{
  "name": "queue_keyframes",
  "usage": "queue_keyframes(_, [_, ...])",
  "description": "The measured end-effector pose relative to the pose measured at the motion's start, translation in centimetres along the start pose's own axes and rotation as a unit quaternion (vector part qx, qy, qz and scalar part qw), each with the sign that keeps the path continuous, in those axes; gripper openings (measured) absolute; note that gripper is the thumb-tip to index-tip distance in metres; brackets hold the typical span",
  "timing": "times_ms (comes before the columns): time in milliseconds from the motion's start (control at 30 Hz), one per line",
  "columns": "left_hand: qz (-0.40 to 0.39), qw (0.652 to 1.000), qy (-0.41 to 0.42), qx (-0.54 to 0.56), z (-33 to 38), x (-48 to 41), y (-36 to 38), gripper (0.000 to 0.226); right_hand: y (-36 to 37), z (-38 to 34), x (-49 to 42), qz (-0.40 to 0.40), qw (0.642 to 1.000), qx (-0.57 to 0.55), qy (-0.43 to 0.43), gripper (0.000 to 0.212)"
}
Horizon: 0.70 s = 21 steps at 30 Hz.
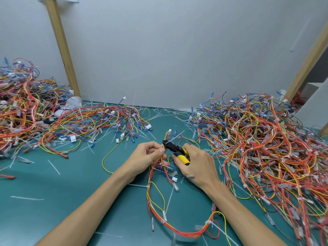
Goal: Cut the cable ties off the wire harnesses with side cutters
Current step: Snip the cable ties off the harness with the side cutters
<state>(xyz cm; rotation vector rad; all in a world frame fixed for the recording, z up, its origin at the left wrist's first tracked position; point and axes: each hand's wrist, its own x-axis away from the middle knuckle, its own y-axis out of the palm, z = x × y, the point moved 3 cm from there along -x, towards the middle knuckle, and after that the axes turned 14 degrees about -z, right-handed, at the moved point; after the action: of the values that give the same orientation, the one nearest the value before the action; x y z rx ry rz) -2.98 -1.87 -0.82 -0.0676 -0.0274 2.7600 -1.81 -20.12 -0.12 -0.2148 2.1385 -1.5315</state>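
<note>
Left fingertips (161, 150) are pinching a small bunch of wires right below the cutting spot. The rest of the left hand (147, 156) is curled around the same bunch, I'd guess to keep it steady and bring the tie up to the blades. The right hand (198, 166) is wrapped round the yellow handles of the side cutters (178, 150). The black nose points left at the pinch, so both hands meet in the middle of the mat (71, 201).

A white cable tie (174, 137) has its tail sticking up and to the right from the cutter tip. The blades look closed or nearly closed on it, but it's too small to tell if it's cut through yet.

The harness (184, 234) being worked on hangs from the left hand and loops back toward the body across the mat. It has at least two more ties on it, one low on the left side (164, 216) and one on the right side (209, 222). So my read is this harness is only partly done.

Further out there's a big tangled pile of wires on the right (266, 148), just beside the right arm, and another pile on the left (23, 110). I can't tell which one is finished. Snipped tie bits (53, 167) are scattered all over the mat.
</note>
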Motion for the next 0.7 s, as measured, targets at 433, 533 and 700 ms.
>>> queue_keyframes(433, [-0.011, 1.0, 0.005, -0.002, 0.04, 0.01, -0.1, 0.01, 0.0, 0.17, -0.12, -0.012, 1.0, 0.004, -0.007, 0.032])
queue_keyframes(533, [-0.016, 1.0, 0.008, 0.001, 0.14, 0.15, -0.08, 0.01, -0.04, 0.28, -0.13, -0.014, 1.0, 0.009, -0.008, 0.032])
queue_keyframes(700, [-0.017, 1.0, 0.004, -0.007, 0.29, 0.25, 0.02, 0.01, -0.27, 0.65, -0.24, -0.02, 1.0, 0.007, 0.004, 0.028])
